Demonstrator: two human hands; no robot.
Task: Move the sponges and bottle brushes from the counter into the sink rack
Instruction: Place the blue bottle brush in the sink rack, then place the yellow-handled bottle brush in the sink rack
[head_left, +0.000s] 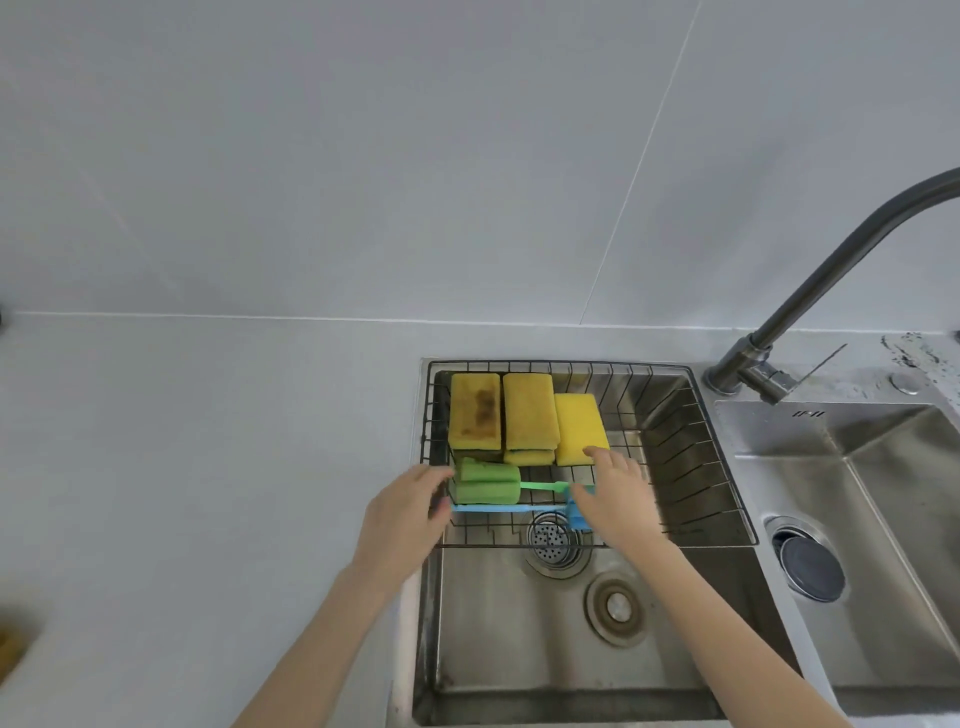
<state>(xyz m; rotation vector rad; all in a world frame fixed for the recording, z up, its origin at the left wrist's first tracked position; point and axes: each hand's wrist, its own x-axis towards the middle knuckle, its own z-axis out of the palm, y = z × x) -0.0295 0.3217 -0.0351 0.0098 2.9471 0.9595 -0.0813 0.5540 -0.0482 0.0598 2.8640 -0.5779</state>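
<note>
A black wire sink rack (691, 457) spans the far half of the left sink basin. Several yellow sponges lie in its left part: a stained sponge (475, 418), a stack of sponges (529, 423) beside it and a bright yellow sponge (581, 428). In front of them lie a green bottle brush (488, 484) and a blue bottle brush (498, 510), handles running left to right. My left hand (402, 512) touches the brush heads at the rack's left edge. My right hand (615, 499) hovers with spread fingers over the brushes' right ends, partly hiding the blue one.
A dark curved faucet (810, 291) stands at the back right. The left basin has a drain strainer (553, 540) under the rack and a second fitting (617, 607). A second basin (883, 519) lies to the right. Grey counter (208, 467) stretches left, with a yellowish object (10, 644) at its edge.
</note>
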